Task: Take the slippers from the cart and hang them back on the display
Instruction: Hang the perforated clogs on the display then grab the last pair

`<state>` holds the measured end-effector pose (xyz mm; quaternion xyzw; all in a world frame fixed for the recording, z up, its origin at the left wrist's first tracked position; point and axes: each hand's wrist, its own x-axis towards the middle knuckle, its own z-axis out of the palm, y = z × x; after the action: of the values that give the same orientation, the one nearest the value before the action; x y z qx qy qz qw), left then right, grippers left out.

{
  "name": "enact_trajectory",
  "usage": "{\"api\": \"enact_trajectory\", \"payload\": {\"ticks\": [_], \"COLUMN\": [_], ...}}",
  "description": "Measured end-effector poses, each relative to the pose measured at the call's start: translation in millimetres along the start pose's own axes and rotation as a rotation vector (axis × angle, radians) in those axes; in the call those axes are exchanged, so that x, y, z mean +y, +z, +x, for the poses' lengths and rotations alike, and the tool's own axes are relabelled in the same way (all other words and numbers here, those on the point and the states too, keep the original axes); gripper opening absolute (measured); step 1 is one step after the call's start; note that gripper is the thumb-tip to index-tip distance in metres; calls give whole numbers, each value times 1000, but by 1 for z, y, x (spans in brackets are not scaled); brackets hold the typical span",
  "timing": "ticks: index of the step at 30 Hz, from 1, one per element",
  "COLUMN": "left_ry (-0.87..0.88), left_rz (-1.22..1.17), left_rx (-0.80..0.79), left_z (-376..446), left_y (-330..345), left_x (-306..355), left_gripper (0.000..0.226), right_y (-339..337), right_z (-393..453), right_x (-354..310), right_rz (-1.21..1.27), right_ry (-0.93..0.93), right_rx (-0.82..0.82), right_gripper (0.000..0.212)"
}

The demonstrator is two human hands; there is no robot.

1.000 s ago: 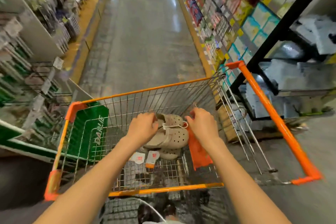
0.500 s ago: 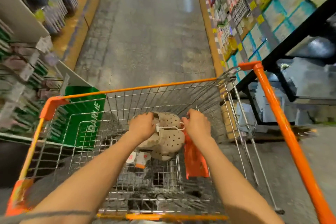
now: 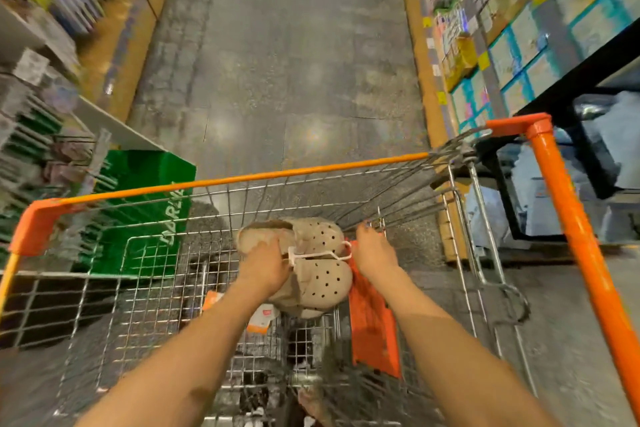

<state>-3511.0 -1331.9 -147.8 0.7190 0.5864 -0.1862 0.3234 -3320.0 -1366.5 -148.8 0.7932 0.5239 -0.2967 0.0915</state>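
A pair of beige perforated slippers [image 3: 322,263], tied together on a white plastic hanger, is inside the wire cart [image 3: 242,180] with its orange rim. My left hand [image 3: 265,269] grips the pair from the left side. My right hand [image 3: 372,253] is at their right edge, fingers by the white hanger hook; whether it pinches the hook is unclear. Paper tags [image 3: 261,319] hang below the slippers. An orange flat item [image 3: 372,329] stands in the cart under my right wrist.
A slipper display rack [image 3: 45,149] with hooks and a green sign [image 3: 145,211] is at the left of the cart. Stocked shelves [image 3: 502,31] line the right side. A black frame with wrapped goods [image 3: 588,156] stands right of the cart. The grey aisle floor [image 3: 287,62] runs ahead.
The view has tilted down and closed in on the cart. Both hands stay on the slippers, which have risen slightly from the cart floor.
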Motion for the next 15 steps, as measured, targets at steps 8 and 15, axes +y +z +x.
{"api": "enact_trajectory", "payload": {"ticks": [8,15], "left_ry": [-44,-76], "left_rz": [-170,-273], "left_rx": [-135,-98], "left_z": [53,75], "left_y": [31,49], "left_x": [9,15], "left_gripper": [61,65], "right_y": [57,80], "right_z": [55,94], "right_x": [8,9], "right_rz": [149,116], "right_ry": [63,101], "right_rx": [-127,-261], "right_gripper": [29,46]}}
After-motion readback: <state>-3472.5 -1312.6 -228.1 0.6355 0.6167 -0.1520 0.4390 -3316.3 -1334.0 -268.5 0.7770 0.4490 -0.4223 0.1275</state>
